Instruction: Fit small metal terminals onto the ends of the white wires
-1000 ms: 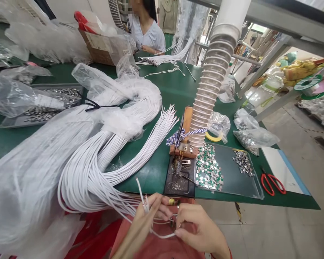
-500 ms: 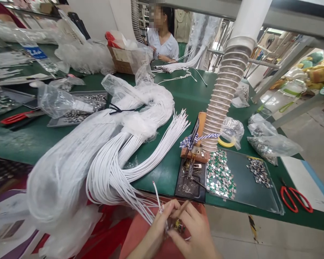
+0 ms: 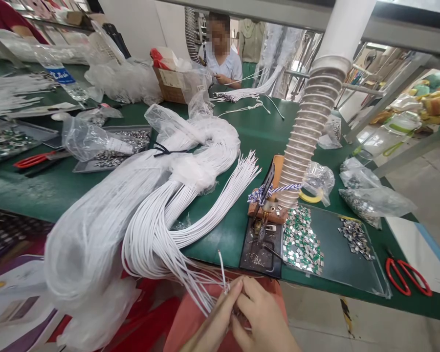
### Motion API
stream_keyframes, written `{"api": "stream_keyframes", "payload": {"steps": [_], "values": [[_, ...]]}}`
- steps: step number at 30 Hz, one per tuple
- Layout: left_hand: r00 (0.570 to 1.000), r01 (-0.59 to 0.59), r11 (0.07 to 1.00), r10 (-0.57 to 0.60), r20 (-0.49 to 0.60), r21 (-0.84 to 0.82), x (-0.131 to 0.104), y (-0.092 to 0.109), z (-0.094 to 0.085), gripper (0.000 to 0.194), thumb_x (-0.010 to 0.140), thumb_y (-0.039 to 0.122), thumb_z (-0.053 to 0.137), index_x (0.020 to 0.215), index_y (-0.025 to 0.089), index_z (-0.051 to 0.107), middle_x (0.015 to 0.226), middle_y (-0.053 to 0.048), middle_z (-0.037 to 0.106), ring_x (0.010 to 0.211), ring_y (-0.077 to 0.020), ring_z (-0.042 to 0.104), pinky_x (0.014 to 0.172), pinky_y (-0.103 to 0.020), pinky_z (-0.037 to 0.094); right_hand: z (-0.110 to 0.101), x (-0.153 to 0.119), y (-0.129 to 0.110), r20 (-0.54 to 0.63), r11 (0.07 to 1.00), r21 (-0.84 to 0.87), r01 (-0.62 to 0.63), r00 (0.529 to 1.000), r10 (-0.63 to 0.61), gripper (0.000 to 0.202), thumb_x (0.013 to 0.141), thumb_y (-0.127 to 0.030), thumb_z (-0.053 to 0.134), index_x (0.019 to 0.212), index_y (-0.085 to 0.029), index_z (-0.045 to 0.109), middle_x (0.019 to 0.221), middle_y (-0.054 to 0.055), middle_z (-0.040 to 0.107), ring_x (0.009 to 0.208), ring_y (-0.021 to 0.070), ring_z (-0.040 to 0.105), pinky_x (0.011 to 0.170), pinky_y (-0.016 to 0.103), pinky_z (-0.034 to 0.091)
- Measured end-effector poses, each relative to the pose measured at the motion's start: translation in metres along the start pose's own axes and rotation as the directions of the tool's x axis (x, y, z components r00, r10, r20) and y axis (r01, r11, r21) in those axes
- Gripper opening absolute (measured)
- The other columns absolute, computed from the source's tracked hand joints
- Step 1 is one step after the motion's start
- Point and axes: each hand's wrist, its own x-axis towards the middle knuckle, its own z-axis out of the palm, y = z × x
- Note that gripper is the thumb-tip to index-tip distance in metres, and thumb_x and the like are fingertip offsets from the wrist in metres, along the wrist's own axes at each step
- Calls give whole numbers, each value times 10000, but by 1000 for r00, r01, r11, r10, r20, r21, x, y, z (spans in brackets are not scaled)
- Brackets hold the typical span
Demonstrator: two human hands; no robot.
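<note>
Low in front of the table edge, above my lap, my left hand (image 3: 223, 309) is closed around a white cable (image 3: 222, 266), whose end pokes up past the fingers. My right hand (image 3: 261, 312) presses against it with fingertips pinched together; what sits between them is hidden. Further white cables (image 3: 196, 288) run from beside my left hand up to a big looped bundle (image 3: 146, 239) on the green table. Beyond my hands stands a soldering stand (image 3: 260, 244) on a black base. Right of it, a tray (image 3: 346, 271) carries small green-and-silver connector boards (image 3: 302, 239) and metal shells (image 3: 355, 237).
A ribbed extraction hose (image 3: 308, 122) drops beside the stand. Red-handled scissors (image 3: 407, 276) lie at the right edge, near bags of metal parts (image 3: 363, 203). On the left are red-handled cutters (image 3: 34, 160) and a bottle (image 3: 64, 78). A person (image 3: 223, 63) sits across the table.
My fingers have closed together, covering the coloured bits that showed between them. The view has shifted slightly, and the person opposite has turned to face forward.
</note>
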Motion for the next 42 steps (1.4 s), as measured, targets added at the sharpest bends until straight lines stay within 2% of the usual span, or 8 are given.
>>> {"api": "stream_keyframes", "payload": {"steps": [7,16,19,22,24,28,34,42], "values": [[999,33,999,-33,-30,11,3,-1,1,573,706,716,757,944,195,760,916,-75,781,933,-277,723,867,-378,584,3,-2,8,5,1000,-5,7,1000,-7,254,732,-75,609,934,-220,657,952,63,669,857,228,656,702,297,531],[993,-66,995,73,-94,75,4,0,-1,552,692,731,754,899,219,773,1020,-67,781,1093,-284,657,1079,-378,472,-1,4,-3,-10,1000,-3,-7,1000,6,271,693,-64,572,914,-187,671,913,79,649,819,228,630,692,308,532],[995,-56,995,62,-76,80,8,-8,-5,565,738,738,715,912,202,760,895,-51,742,898,-232,660,839,-325,555,-8,5,0,68,1000,14,-6,998,5,282,736,-53,581,961,-190,684,957,79,664,874,229,641,736,298,544],[996,39,997,-33,-82,68,12,-14,-5,694,645,812,726,907,170,722,685,18,601,590,-117,517,501,-207,403,-18,6,5,185,1000,-17,2,983,1,220,824,-60,594,967,-203,684,1032,76,682,950,226,659,790,285,553],[993,86,995,-82,-85,49,14,-15,-4,784,556,854,736,899,151,687,643,57,509,515,-62,405,449,-170,271,-22,5,8,247,999,-39,8,969,2,198,857,-68,606,984,-200,679,1060,79,689,969,228,667,806,283,560],[995,77,993,-71,-69,87,16,-12,0,842,506,916,684,862,155,615,586,98,409,453,-37,313,419,-171,208,-21,3,11,245,999,-1,43,969,-42,212,883,-75,588,1045,-196,651,1112,92,689,999,234,663,836,290,569],[990,-23,952,-22,141,304,15,-9,-6,764,691,942,491,824,193,558,552,77,451,417,-70,336,394,-207,250,-32,-4,11,123,988,136,68,989,-85,159,972,-145,475,880,-230,572,930,54,632,856,200,639,754,278,538],[881,-252,830,-17,474,498,5,11,-6,783,797,909,382,731,159,596,685,-9,516,632,-143,470,624,-256,404,-50,-10,26,-11,951,308,-12,1000,16,177,1028,-231,457,884,-233,561,876,18,557,792,159,589,720,248,476]]}}
